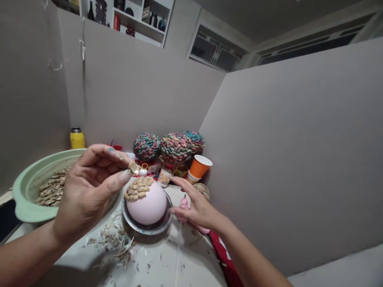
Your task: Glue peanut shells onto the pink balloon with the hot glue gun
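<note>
Between thumb and forefinger, my left hand [92, 179] pinches a half peanut shell [134, 168], its hollow side showing. Just below it a pale pink balloon [148, 207] sits in a round metal bowl [143, 231]. Peanut shells [139, 188] cover the balloon's upper left in a tight patch. My right hand [194, 203] is at the balloon's right side, thumb and fingers apart, with nothing held; whether its thumb touches the balloon or bowl rim I cannot tell. A small pink bottle [184, 202] with a dark tip stands behind the right hand, partly hidden.
A green basket [22, 199] of peanut shells stands at left. Shell scraps and strings [115, 241] litter the table. Behind are several colourful shell-covered balls [176, 147], an orange paper cup [200, 166], a patterned cup [164, 177] and a yellow bottle [77, 139]. Grey panels [143, 91] surround the table.
</note>
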{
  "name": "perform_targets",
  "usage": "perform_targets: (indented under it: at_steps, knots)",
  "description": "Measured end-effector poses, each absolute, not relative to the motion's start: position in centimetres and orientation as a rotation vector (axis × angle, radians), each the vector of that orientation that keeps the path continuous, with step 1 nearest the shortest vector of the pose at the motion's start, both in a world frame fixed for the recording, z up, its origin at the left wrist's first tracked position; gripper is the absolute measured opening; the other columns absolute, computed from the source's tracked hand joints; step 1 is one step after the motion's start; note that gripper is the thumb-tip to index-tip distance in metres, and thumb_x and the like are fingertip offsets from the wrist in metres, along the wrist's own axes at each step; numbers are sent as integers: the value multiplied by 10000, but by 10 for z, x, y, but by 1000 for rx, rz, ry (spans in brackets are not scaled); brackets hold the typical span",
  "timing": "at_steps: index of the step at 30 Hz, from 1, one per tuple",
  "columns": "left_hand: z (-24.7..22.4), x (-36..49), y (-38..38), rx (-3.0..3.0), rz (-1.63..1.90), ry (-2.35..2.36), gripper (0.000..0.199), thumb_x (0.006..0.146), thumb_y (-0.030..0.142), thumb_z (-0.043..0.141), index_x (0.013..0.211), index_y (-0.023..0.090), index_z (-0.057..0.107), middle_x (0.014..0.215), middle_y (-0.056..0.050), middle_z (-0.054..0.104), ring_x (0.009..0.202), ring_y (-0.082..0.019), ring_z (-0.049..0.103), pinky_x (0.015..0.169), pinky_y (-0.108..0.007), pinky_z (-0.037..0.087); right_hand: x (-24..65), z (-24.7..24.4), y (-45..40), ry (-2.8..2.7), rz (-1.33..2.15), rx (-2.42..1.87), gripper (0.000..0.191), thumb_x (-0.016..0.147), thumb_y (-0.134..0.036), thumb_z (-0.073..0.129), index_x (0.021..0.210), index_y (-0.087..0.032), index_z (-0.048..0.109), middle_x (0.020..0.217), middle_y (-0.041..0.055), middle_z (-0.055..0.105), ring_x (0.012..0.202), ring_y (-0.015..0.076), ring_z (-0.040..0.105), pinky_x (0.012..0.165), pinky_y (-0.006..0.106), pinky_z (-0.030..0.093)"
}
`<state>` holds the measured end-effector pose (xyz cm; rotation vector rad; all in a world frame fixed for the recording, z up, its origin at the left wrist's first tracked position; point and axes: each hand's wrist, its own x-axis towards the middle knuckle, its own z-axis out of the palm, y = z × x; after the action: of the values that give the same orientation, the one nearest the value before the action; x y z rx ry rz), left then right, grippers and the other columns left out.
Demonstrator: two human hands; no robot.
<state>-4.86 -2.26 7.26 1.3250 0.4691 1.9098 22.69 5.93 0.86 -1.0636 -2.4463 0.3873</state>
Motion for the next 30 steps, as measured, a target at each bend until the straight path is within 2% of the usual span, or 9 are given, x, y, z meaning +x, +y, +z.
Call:
perform_targets:
  at_steps: [4, 6, 9, 11, 14, 18, 24, 27, 30]
  knots:
    - [73, -50, -19, 1325, 1895, 498, 230, 746, 100, 779, 894, 228, 659, 883, 13, 716, 848, -120, 683, 817, -182, 565, 192, 11, 77, -2528, 578, -831, 1096, 714, -565, 791, 1563, -317, 145, 1650, 111, 105, 1509, 304, 98, 1190, 537, 181]
    - [72, -50, -16, 1320, 1889, 507, 238, 747, 102, 780, 899, 234, 653, 888, 14, 715, 851, -117, 680, 815, -178, 562, 180, 10, 87, -2607, 630, -791, 1169, 671, -573, 819, 1569, -318, 114, 1657, 118, 34, 1512, 318, 42, 1185, 556, 160]
    - [69, -50, -12, 1323, 1864, 531, 239, 761, 111, 769, 914, 239, 638, 884, 11, 714, 842, -121, 680, 820, -194, 563, 170, 6, 98, -2713, 662, -779, 1234, 622, -590, 839, 1573, -275, 120, 1652, 157, 10, 1509, 343, 14, 1177, 565, 156]
    - [66, -49, -10, 1339, 1844, 545, 237, 762, 117, 768, 915, 237, 632, 874, 11, 713, 841, -122, 680, 823, -196, 561, 168, 1, 102, -2732, 701, -780, 1247, 616, -580, 845, 1575, -253, 117, 1650, 167, 26, 1508, 346, 30, 1178, 550, 168]
    - [62, -46, -5, 1365, 1824, 573, 224, 772, 109, 758, 912, 232, 633, 877, 17, 710, 844, -113, 675, 827, -188, 555, 170, -4, 104, -2646, 746, -744, 1200, 657, -542, 831, 1574, -255, 113, 1641, 151, 131, 1497, 328, 144, 1183, 520, 194]
    - [56, -43, 2, 1376, 1801, 624, 203, 781, 102, 747, 901, 226, 640, 876, 17, 707, 849, -118, 681, 820, -200, 561, 174, -5, 100, -2540, 631, -749, 1146, 701, -507, 812, 1572, -274, 105, 1611, 130, 246, 1462, 316, 257, 1174, 518, 239]
    - [51, -39, 8, 1386, 1772, 738, 208, 757, 127, 776, 888, 205, 635, 861, 1, 709, 819, -135, 694, 777, -216, 579, 170, -12, 84, -2487, 284, -872, 1160, 713, -517, 796, 1574, -281, 56, 1614, 139, 238, 1463, 333, 241, 1158, 550, 264]
    - [50, -37, 9, 1432, 1729, 821, 201, 756, 124, 769, 879, 202, 631, 838, 12, 696, 796, -113, 686, 761, -179, 567, 169, -17, 78, -2494, 326, -907, 1171, 714, -569, 779, 1576, -280, 41, 1620, 135, 229, 1459, 340, 256, 1151, 552, 287]
    - [49, -36, 11, 1499, 1668, 895, 182, 768, 105, 734, 871, 207, 624, 814, 27, 679, 767, -94, 673, 734, -148, 553, 172, -16, 77, -2459, 431, -863, 1046, 810, -554, 695, 1576, -287, 35, 1624, 111, 231, 1458, 323, 274, 1160, 546, 274]
